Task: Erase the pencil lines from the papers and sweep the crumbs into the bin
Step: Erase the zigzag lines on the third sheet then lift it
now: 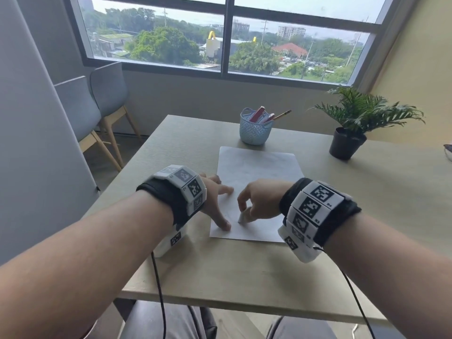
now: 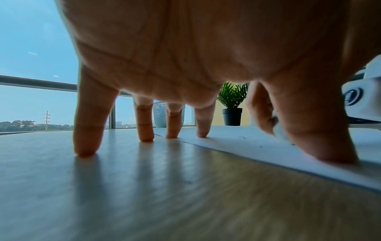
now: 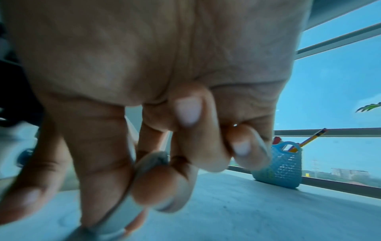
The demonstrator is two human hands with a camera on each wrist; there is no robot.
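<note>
Left hand [image 1: 215, 194] spreads wide, fingertips [image 2: 203, 134] pinning the white paper sheet [image 1: 256, 172] mid-table; right hand [image 1: 259, 201] pinches the small white eraser [image 1: 243, 217] at the sheet's six o'clock edge.

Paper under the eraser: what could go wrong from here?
1. The left hand pins the paper only along its left edge with fingertips; the far end lies free, so hard strokes may buckle or crease it.
2. The right hand pinches the eraser close to the left thumb; a slip could strike it.
3. Crumbs on the sheet may scatter onto the table.
</note>
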